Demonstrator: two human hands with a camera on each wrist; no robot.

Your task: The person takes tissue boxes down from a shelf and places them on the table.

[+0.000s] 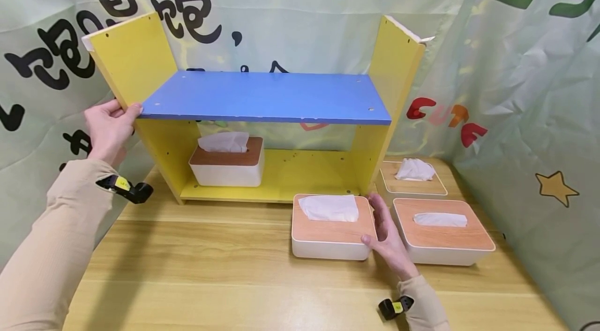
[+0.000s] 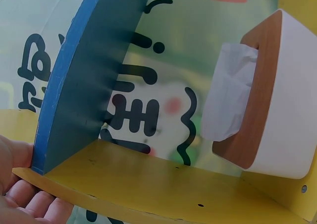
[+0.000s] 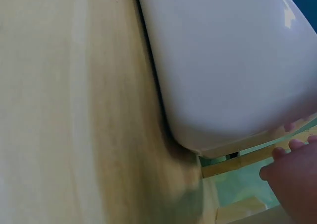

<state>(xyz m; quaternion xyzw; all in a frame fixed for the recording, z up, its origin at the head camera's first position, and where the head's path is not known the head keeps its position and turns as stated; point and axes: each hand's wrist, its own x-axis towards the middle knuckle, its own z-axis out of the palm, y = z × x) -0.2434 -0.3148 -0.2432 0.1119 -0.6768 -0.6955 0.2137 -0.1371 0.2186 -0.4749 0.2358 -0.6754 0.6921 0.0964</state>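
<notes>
My left hand (image 1: pixel 109 130) grips the front edge of the yellow side panel (image 1: pixel 133 58) of a shelf unit, beside the left end of its blue board (image 1: pixel 267 97). In the left wrist view the thumb lies at the board's corner and the fingers (image 2: pixel 42 204) are below the panel edge. My right hand (image 1: pixel 389 242) holds the right end of a white tissue box (image 1: pixel 328 234) with a wood-look lid, thumb at the front corner and fingers at the back. This box stands before the shelf's right half. Another tissue box (image 1: pixel 227 174) sits inside, at the lower left.
Right of my right hand stands a similar tissue box (image 1: pixel 445 253), with a lighter-lidded one (image 1: pixel 412 185) behind it. All rest on the wooden table (image 1: pixel 211 279). A printed cloth (image 1: pixel 300 34) hangs behind and along the right side.
</notes>
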